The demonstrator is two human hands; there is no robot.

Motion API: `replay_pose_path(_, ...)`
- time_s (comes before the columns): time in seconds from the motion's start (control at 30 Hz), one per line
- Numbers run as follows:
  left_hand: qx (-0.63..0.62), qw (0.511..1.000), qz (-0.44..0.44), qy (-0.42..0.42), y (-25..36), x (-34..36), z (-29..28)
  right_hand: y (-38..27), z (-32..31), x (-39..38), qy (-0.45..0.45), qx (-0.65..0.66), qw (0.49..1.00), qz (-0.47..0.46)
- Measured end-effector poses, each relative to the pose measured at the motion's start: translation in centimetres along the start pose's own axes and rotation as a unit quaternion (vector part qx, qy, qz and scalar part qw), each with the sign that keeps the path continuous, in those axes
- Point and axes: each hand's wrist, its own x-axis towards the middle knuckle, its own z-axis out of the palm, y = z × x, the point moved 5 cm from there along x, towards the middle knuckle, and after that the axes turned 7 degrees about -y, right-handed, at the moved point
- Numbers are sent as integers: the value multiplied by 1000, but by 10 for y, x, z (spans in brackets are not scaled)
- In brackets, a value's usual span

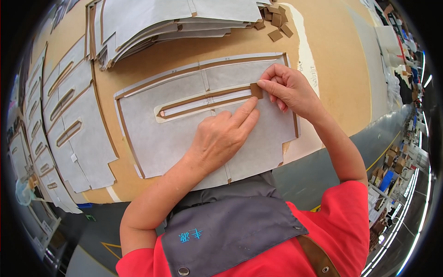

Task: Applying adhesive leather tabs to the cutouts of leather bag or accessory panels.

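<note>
"What could go wrong?"
"My right grip [291, 91] pinches the brown square [256, 91], just above my left grip [221, 133], fingers extended; it could skew across the slot [207, 101] if they slip."

Workshop, broad worktable [341, 55], stacked panels [157, 16], probably boxes [399, 164]

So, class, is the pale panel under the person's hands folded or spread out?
Spread out: the panel lies open across the table, its long slot showing and a brown strip visible along its left edge.
</note>
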Motion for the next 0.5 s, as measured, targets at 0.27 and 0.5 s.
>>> replay_pose_path(0.27,-4,1000,-2,0,1,-3,1,-1,6,-4,22,-26,999,-2)
replay_pose_path(0.5,-5,1000,2,1,-2,3,-1,-7,7,-3,56,-92,994,-22)
